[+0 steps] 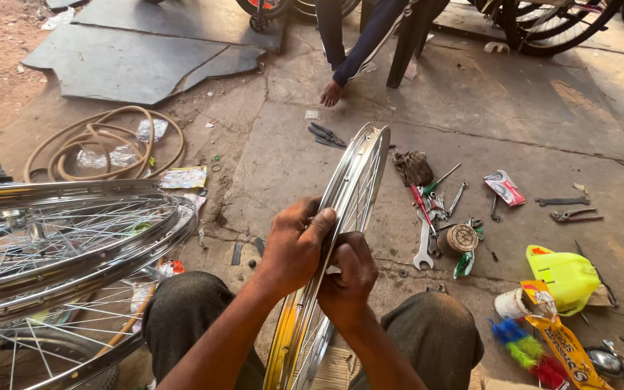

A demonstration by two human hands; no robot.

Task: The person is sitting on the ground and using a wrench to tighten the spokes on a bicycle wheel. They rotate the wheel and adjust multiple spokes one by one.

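A chrome spoked bicycle wheel rim [359, 170] stands on edge between my knees, running away from me. My left hand [294, 245] wraps over the rim's near top, thumb across its outer edge. My right hand [348, 278] is closed on the rim's right side, just below the left hand, fingers curled among the spokes. Whether it also pinches a small tool is hidden.
Stacked spoked wheels [59, 238] lie at my left, a coiled tan tube [102, 144] beyond them. Spanners, pliers and screwdrivers [435, 209] are scattered at right, with a yellow container [565, 274] and a packet [503, 186]. Another person's leg and foot [332, 92] are ahead, with bicycles behind.
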